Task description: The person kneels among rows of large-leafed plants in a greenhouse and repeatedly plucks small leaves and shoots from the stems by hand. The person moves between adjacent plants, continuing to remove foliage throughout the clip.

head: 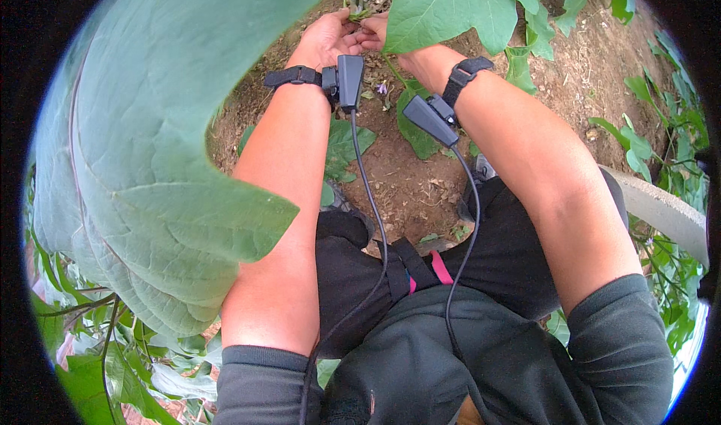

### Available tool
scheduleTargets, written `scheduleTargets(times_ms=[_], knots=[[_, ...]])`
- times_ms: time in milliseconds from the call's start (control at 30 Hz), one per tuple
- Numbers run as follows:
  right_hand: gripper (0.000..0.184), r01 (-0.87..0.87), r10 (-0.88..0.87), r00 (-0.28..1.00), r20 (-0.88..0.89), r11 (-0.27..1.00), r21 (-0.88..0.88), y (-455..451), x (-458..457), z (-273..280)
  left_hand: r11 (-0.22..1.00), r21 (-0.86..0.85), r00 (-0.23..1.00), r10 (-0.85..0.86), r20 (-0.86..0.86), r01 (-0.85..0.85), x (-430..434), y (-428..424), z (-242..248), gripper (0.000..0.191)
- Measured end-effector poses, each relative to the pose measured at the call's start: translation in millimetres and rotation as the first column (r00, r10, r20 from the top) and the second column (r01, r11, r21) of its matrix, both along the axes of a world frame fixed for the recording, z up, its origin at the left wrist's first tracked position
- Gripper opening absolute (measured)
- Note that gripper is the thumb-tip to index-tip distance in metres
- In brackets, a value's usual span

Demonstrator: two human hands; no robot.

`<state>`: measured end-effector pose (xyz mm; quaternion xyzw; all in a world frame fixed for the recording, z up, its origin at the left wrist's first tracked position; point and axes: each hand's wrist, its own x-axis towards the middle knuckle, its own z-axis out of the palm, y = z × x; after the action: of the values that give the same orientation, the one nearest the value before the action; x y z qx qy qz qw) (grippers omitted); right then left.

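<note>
Both hands meet low at the base of a leafy plant, near the top of the view. My left hand (pixel 329 37) is turned palm up, its fingers touching or close to a small green shoot (pixel 360 14). From the right, my right hand (pixel 374 30) brings its bent fingertips to the same spot, partly hidden by a large lobed leaf (pixel 450 8). Whether either hand grips the stem is too small to tell. Each wrist wears a black strap with a cabled device. A small purple flower (pixel 382 88) lies below the hands.
A very large leaf (pixel 141 143) hangs close to the camera and covers the left side and part of my left forearm. Brown soil (pixel 400 171) lies between my legs. A pale curved edge (pixel 659 205) and more foliage (pixel 681 188) stand at the right.
</note>
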<state>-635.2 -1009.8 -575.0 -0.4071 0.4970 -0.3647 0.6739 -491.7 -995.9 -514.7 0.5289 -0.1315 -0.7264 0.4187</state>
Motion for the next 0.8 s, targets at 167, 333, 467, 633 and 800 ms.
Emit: scheduleTargets(times_ms=[167, 333, 467, 633, 800], knots=[[0.018, 0.037, -0.041, 0.996, 0.080, 0.998, 0.041, 1, 1, -1, 0.998, 0.053, 0.999, 0.018, -0.030, -0.016, 4, 0, 0, 0.039], [0.018, 0.003, -0.009, 0.994, 0.113, 0.999, 0.054, -1, -4, 0, 0.998, -0.011, 0.997, -0.061, -0.036, 0.061, 9, 3, 3, 0.042], [0.018, -0.058, 0.059, 0.998, -0.026, 0.997, 0.046, -3, -9, 0, 0.997, -0.033, 0.997, -0.068, -0.046, 0.066, 9, 5, 6, 0.043], [0.018, -0.017, -0.001, 0.992, -0.124, 0.989, -0.148, 1, -18, -2, 0.999, -0.023, 0.994, 0.034, -0.099, -0.037, 6, 6, 4, 0.038], [0.019, -0.321, -0.367, 0.664, -0.652, 0.647, -0.691, -3, -27, -1, 0.999, -0.035, 0.998, 0.010, -0.059, -0.012, 10, 1, -6, 0.034]])
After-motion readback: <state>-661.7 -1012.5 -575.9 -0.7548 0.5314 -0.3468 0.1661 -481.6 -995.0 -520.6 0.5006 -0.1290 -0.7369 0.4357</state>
